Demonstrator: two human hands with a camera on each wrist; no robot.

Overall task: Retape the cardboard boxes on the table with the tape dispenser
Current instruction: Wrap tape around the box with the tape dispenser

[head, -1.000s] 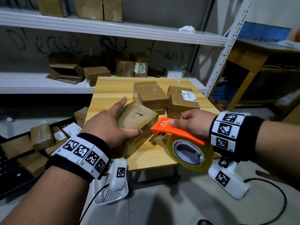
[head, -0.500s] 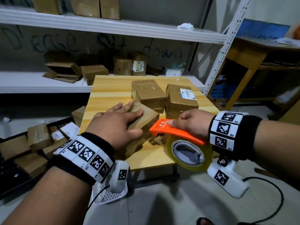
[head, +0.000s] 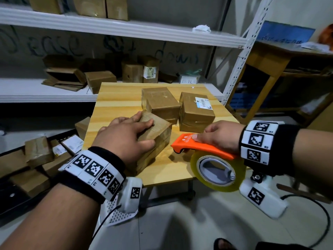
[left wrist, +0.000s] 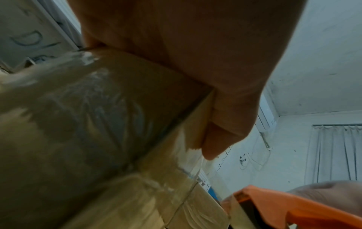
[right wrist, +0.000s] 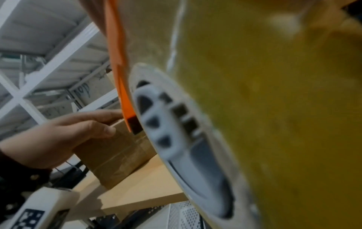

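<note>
A small tape-wrapped cardboard box (head: 158,139) sits at the near left of the wooden table (head: 115,109). My left hand (head: 126,139) grips it from above, fingers across the top and thumb on its near side (left wrist: 221,136). My right hand (head: 219,136) holds the orange tape dispenser (head: 203,147) by its handle, just right of that box, with the clear tape roll (head: 218,172) hanging off the table's near edge. In the right wrist view the tape roll (right wrist: 274,108) fills the frame and the box (right wrist: 115,153) and left hand (right wrist: 58,139) show behind it.
Two more taped boxes stand mid-table: a plain box (head: 160,103) and a box with a white label (head: 196,112). White shelves (head: 36,91) behind hold several boxes. More boxes (head: 39,152) lie on the floor at left. A wooden desk (head: 270,69) stands at right.
My left hand has slid from the box's left side onto its top and turned the box. The right hand and dispenser have stayed close beside it.
</note>
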